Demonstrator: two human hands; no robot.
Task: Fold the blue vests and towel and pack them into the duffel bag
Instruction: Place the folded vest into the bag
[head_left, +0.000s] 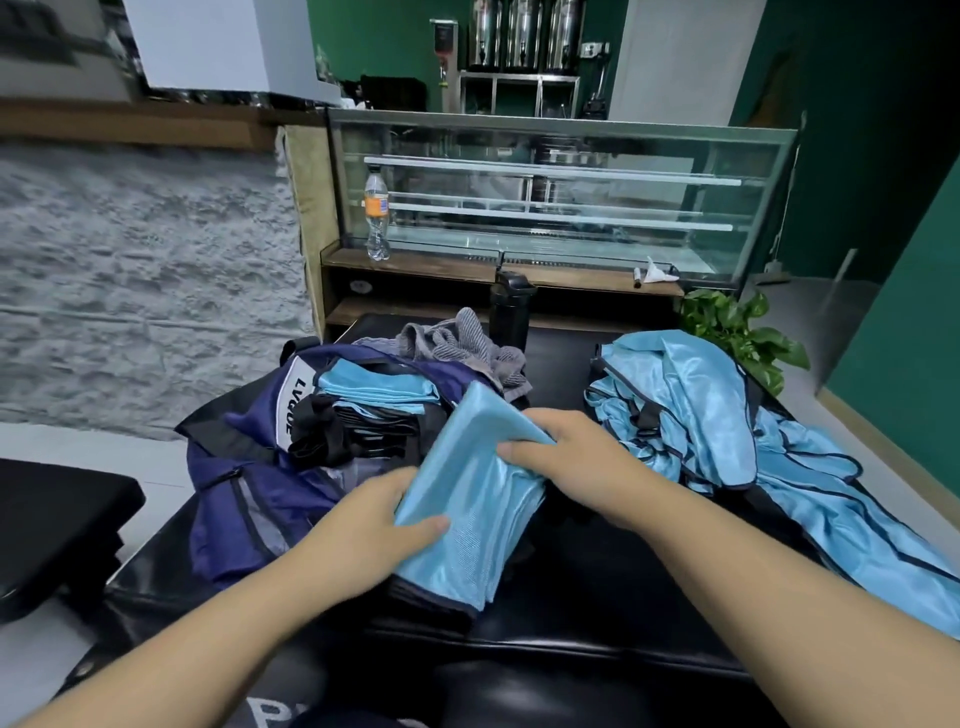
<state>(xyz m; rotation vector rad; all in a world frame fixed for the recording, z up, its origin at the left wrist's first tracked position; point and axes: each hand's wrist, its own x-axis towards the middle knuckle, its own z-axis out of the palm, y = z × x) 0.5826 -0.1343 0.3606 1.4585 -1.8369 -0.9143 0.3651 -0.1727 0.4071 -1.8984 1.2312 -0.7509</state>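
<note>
I sit at a black padded bench (597, 613) that carries everything I am working on. On its left half lies the navy duffel bag (244, 467), open at the top, its sides slumped. Inside it I can see folded blue vests (374, 387) stacked flat near the far end, with some black straps (322, 431) bunched in front of them; what lies deeper in the bag is hidden. On the right half of the bench sprawls a loose pile of unfolded blue vests (696, 410) with dark trim, and its near end runs out of view at the right edge.

Between the two I hold a folded blue vest (467, 499), tilted, its far corner reaching over the bag's opening. My left hand (374, 525) grips its near left edge, thumb on top and fingers curled underneath. My right hand (566, 457) grips its right side, fingers closed over the fold.

Behind the bag lies a crumpled grey towel (457, 340), partly hidden by the bag's rim. A black flask (509, 312) stands just beyond it, and a green plant (737, 332) shows behind the loose pile.

A white panel on the bag's end bears black letters that read "LVQUE" as far as I can tell; the rest is folded under. White letters at the bench's near edge are cut off. A clear bottle (377, 213) with an orange label stands on the counter ledge; its print is too small to read.
</note>
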